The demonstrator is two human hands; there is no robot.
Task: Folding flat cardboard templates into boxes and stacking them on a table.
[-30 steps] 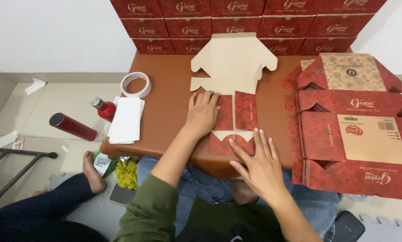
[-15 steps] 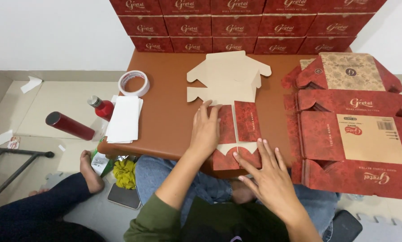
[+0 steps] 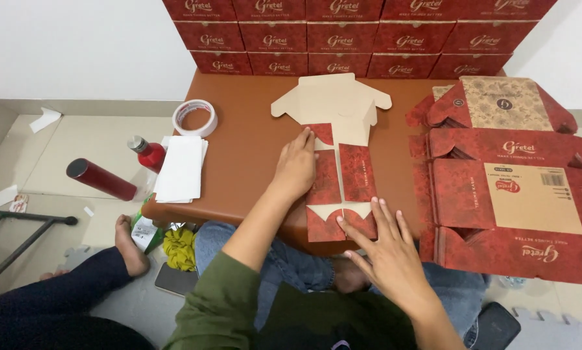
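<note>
On the brown table [image 3: 239, 129], I see the flat carton blank [image 3: 336, 136] partly folded; my left hand [image 3: 295, 165] presses flat on its red panel, my right hand [image 3: 388, 249] lies open-fingered on its near flap, gripping nothing.

We count one flat box blank [image 3: 333, 123], one tape roll [image 3: 195, 117], two red bottles [image 3: 101, 179], one paper stack [image 3: 181, 168].

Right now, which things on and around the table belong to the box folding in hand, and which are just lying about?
In hand: flat cardboard box blank under the left hand and right hand; stack of flat red boxes.

Lying about: tape roll, white paper sheets, red bottle, small red-capped bottle.
</note>
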